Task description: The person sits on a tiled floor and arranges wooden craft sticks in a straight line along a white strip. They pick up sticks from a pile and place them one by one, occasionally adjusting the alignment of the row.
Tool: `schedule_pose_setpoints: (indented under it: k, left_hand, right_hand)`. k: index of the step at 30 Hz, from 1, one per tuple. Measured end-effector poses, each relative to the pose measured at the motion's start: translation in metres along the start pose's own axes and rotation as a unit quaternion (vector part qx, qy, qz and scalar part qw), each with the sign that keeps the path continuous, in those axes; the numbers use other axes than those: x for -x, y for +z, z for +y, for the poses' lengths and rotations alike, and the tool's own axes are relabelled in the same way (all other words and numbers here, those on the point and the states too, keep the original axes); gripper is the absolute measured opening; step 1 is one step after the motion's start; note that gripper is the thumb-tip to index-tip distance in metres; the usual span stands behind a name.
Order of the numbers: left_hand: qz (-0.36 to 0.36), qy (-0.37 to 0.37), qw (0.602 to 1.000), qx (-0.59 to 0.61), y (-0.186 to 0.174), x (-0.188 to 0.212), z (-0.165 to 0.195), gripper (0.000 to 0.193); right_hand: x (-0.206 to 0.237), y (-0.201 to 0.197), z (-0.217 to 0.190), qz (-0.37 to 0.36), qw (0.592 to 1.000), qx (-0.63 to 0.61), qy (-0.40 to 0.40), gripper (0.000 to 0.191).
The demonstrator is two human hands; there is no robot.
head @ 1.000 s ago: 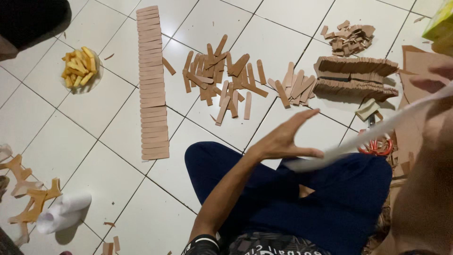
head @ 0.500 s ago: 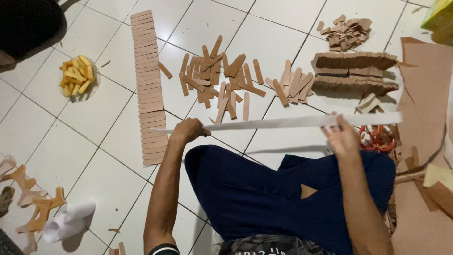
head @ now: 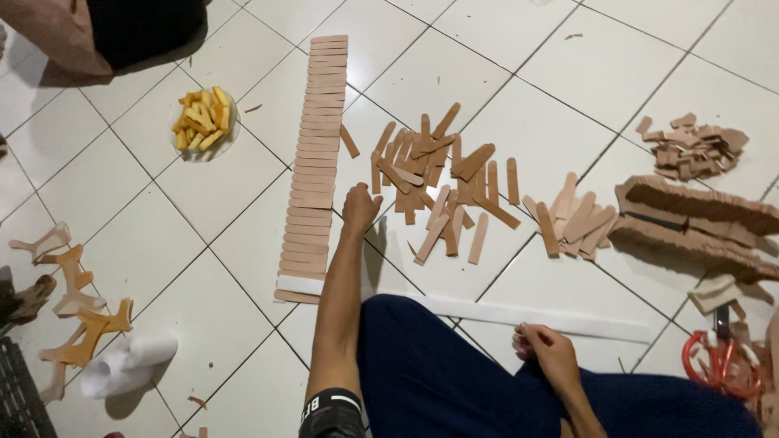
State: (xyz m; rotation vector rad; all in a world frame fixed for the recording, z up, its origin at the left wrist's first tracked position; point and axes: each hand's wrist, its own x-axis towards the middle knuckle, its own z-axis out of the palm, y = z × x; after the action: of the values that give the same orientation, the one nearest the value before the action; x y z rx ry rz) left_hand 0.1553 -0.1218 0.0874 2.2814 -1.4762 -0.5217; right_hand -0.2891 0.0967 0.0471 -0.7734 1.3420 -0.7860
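My left hand reaches forward, fingers down on the white tile between a long row of brown cardboard strips and a loose pile of the same strips. Whether it grips a piece is hidden. A long white strip lies flat on the floor, its left end across the row's near end. My right hand rests with curled fingers at the strip's near edge, above my dark blue trouser leg.
A second small pile of strips, cut cardboard sheets and scraps lie to the right. Red scissors are at right. A plate of yellow fries, cardboard cut-outs and a white cloth lie left.
The white strip, held up between both hands before, now lies on the floor. My left hand let go and moved forward to the pile. My right hand lowered to my leg.
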Motion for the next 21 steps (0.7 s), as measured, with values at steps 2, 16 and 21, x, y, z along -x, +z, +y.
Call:
schedule_pose_setpoints:
  k: [2,16,21]
  left_hand:
    - [0.028,-0.02,0.999,0.01,0.001,-0.024,0.007,0.051]
    - [0.12,-0.051,0.989,-0.073,0.023,-0.136,0.008,0.042]
    - [0.143,-0.05,0.985,-0.076,0.029,-0.148,-0.005,0.032]
  right_hand:
    - [0.0,0.01,-0.004,0.078,0.96,0.238,-0.123,0.041]
    - [-0.056,0.011,0.02,0.106,0.802,0.568,-0.148,0.045]
    - [-0.056,0.01,0.024,0.114,0.82,0.538,-0.157,0.043]
